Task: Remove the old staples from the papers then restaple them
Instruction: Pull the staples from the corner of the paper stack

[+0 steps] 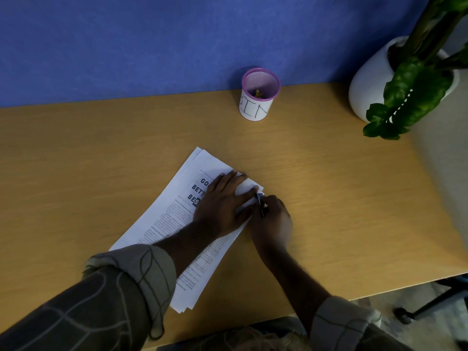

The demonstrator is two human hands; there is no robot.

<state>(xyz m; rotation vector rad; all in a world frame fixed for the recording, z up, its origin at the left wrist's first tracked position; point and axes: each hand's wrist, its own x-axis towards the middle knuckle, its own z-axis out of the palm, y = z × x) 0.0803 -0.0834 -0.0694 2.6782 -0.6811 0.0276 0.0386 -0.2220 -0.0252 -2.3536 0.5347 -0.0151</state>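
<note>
A stack of printed white papers [177, 211] lies slanted on the wooden desk [101, 160]. My left hand [222, 201] presses flat on the stack near its right corner, fingers spread. Beside it, my right hand [272, 219] is closed around a small dark tool [262, 206], probably a staple remover, whose tip touches the corner of the papers just under my left fingertips. The staple itself is too small to see.
A purple-rimmed mesh cup labelled BIN [258, 97] stands at the back of the desk against the blue wall, with something small inside. A white pot with a green plant [395, 79] stands at the back right. The desk's front edge runs just below my forearms.
</note>
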